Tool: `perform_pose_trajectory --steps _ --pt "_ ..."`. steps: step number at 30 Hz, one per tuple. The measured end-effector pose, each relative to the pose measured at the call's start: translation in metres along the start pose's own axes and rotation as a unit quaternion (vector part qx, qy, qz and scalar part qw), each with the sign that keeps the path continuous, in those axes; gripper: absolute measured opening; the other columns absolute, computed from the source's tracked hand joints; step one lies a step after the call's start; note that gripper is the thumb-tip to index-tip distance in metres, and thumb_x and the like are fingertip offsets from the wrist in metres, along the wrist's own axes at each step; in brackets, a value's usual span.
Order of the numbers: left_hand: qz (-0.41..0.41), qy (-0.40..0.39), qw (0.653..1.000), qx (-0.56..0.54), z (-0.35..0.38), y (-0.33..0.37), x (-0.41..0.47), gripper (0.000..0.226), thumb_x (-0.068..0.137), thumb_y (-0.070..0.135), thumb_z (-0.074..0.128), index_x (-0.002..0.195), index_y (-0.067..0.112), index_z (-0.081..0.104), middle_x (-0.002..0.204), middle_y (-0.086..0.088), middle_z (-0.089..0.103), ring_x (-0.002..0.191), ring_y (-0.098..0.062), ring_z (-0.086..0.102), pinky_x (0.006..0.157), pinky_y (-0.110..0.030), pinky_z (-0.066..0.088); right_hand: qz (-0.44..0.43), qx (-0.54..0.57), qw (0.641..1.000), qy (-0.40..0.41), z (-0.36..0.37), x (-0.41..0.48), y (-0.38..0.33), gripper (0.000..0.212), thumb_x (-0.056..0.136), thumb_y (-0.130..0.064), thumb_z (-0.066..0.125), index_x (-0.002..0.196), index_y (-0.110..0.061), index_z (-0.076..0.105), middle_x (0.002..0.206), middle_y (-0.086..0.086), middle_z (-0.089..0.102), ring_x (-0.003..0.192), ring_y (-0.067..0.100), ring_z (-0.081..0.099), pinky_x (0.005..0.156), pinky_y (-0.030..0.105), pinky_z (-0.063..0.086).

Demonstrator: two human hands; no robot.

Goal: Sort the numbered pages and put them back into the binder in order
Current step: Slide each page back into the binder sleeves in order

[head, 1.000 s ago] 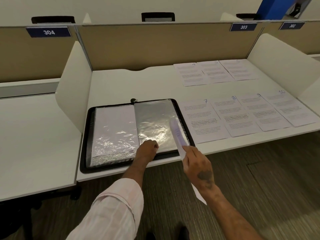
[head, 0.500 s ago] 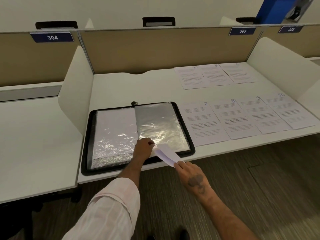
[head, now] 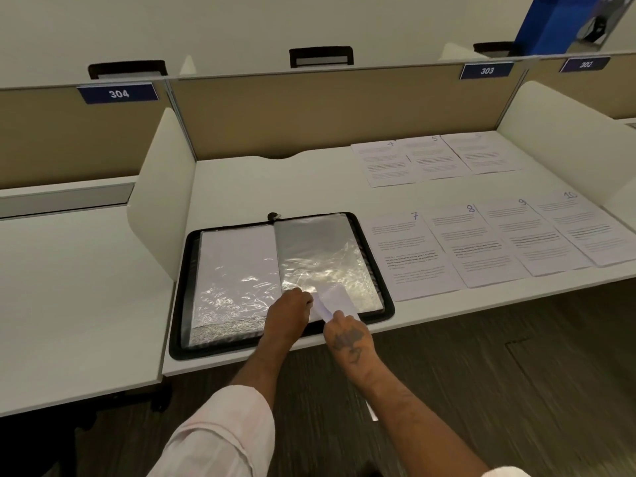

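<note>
At the desk's (head: 261,180) near edge, the right hand (head: 349,333) pinches a curled page (head: 335,299) over the open binder's (head: 179,304) right-hand sleeve (head: 316,249). Just left, the left hand's (head: 287,313) curled fingers hold that sleeve's near edge. Right of the binder lie pages 7 to 10 (head: 495,242), with a far row (head: 437,160) of three sheets behind them.

Both forearms extended forward; left hand (head: 289,313) fingers curled (grip unclear); right hand (head: 349,333) pinches page (head: 335,297).
</note>
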State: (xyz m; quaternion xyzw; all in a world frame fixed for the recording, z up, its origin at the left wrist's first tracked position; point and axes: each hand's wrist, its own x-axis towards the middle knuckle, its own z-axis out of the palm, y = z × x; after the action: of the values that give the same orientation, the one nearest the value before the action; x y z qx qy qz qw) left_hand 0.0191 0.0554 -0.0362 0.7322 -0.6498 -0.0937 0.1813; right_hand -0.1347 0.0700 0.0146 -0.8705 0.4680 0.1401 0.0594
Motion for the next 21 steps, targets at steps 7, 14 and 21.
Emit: perform_pose_trajectory --steps 7,14,21 --pt "-0.004 0.019 1.0 0.019 -0.002 -0.001 -0.001 0.018 0.096 0.025 0.052 0.096 0.013 0.066 0.094 -0.001 0.062 0.085 -0.019 0.059 0.065 -0.033 0.048 0.064 0.182 0.979 0.067 -0.001 0.02 0.003 0.043 0.094 -0.045 0.057 0.124 -0.014 0.055 0.12 0.006 0.057 0.103 0.022 0.062 0.085 0.031 0.051" --pt "0.016 0.021 0.999 0.017 0.006 0.011 0.011 0.023 0.097 0.031 0.053 0.11 0.016 0.064 0.105 0.001 0.062 0.09 -0.017 0.061 0.07 -0.032 0.051 0.132 0.41 0.895 0.114 -0.002 0.019 0.025 0.029 0.098 -0.016 0.053 0.126 -0.012 0.062 0.129 0.006 0.061 0.113 0.019 0.059 0.094 0.033 0.053" --pt "0.081 0.033 0.996 0.027 0.016 0.043 0.035 0.019 0.096 0.03 0.056 0.095 0.015 0.067 0.089 0.001 0.062 0.078 -0.018 0.059 0.059 -0.032 0.05 0.203 0.548 0.809 0.07 0.006 0.023 0.053 0.006 0.088 -0.017 0.07 0.085 -0.017 0.065 0.091 -0.004 0.066 0.088 0.014 0.063 0.072 0.022 0.051"
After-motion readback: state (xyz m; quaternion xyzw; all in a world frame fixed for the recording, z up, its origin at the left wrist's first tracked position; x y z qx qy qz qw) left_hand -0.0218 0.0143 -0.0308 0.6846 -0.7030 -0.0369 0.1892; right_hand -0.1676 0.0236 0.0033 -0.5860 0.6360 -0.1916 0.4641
